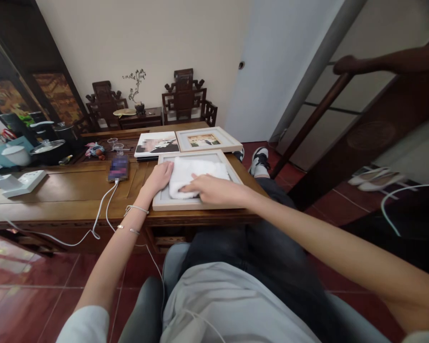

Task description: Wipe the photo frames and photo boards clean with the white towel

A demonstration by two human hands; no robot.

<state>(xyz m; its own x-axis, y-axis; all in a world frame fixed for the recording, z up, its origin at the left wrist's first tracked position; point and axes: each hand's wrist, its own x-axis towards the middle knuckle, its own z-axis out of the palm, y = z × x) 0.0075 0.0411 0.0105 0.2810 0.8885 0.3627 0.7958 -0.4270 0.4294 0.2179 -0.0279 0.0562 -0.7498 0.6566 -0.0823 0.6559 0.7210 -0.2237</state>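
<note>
A light wooden picture frame (196,206) lies flat at the table's near right corner. Spread over its inside is a folded white cloth (200,166), which covers most of what is beneath. My right hand (212,189) reaches in from the right and presses on the cloth, its fingers closed on the near edge. At the left side of the frame, my left hand (161,176) grips the rim, fingertips close to the cloth's left edge. Behind lie a second framed picture (229,140) and a white-edged photo panel (156,143) on a dark stack.
On the wooden table (82,190), a phone (118,168) charges by a white cable (103,209) that hangs over the front edge. Farther left are a power strip (25,183), a lidded pot (48,151) and a white cup (16,155). Another person's shoe (260,161) shows beyond the right end.
</note>
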